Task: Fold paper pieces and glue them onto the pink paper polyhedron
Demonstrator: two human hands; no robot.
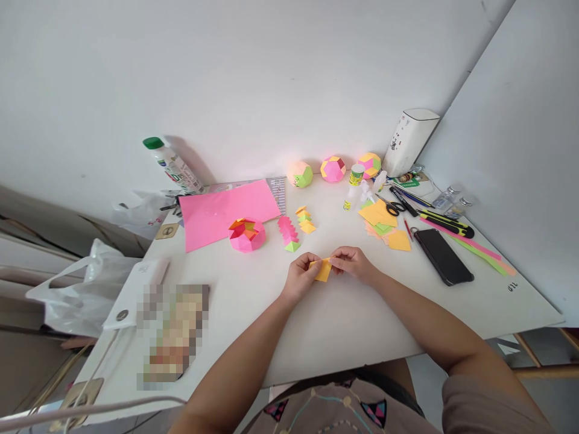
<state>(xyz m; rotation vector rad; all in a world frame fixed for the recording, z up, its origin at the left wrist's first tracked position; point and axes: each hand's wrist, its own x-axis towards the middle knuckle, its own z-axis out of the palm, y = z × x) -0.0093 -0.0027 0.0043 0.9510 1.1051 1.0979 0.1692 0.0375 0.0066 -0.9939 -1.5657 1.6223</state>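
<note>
Head view: left grip and right grip, both in a pinch on orange paper (partly hidden)

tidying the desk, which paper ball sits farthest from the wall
The pink, open-topped paper ball by the pink sheet; the other three balls sit near the wall.

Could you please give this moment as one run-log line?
left hand: pinching yellow paper | right hand: pinching same paper's edge | table: pink sheet, black phone
</note>
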